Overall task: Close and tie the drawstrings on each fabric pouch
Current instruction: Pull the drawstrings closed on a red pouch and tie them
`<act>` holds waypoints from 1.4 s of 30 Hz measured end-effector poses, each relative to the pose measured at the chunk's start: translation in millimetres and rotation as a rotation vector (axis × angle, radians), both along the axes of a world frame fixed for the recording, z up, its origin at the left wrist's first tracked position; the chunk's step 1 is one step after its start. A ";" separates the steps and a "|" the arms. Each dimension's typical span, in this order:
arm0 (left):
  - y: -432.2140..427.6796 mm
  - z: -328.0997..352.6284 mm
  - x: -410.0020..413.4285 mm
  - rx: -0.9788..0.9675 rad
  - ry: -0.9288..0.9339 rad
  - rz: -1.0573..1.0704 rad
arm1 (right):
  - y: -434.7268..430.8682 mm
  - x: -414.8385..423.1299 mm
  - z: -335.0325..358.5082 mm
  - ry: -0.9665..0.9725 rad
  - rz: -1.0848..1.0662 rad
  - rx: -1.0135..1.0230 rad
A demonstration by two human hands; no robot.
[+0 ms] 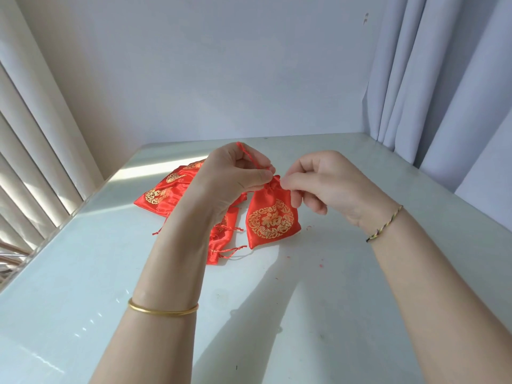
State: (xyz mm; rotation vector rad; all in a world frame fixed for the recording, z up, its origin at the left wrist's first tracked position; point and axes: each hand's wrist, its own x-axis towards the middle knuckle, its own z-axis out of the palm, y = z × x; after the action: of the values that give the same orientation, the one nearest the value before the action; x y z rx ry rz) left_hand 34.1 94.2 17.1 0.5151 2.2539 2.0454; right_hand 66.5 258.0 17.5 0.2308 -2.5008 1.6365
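While the left hand (235, 173) pinches a red drawstring (247, 157) above the gathered pouch (273, 217), the right hand (318, 187) pinches its neck — more pouches (163, 194) lie behind on the desk (304, 300).

Only one sign is readable: the gold character 福, inside a round gold ornament on the red pouch (273, 217). Gold prints on the other pouches (158, 196) are not legible.
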 end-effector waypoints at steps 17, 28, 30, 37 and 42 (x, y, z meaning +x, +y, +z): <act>20.0 -0.2 7.7 -0.284 0.466 0.141 | -0.1 -7.3 -9.3 0.061 -0.005 -0.062; 24.3 -8.9 5.3 -0.186 0.503 0.198 | -0.1 -10.2 -11.3 -0.100 0.076 -0.287; 24.0 -9.2 4.9 -0.178 0.503 0.198 | -0.1 -10.4 -11.6 -0.091 0.068 -0.277; 22.0 -10.9 3.7 -0.171 0.485 0.173 | -0.5 -12.8 -14.6 -0.057 0.005 -0.263; 12.2 -12.4 -4.9 -0.215 0.408 0.242 | 7.4 -13.5 -13.0 0.005 -0.114 -0.180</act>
State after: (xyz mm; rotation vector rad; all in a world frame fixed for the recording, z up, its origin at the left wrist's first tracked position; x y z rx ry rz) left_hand 29.3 106.4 4.7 0.7297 2.8582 1.8991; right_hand 53.0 265.5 4.6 0.0711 -2.2981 1.7967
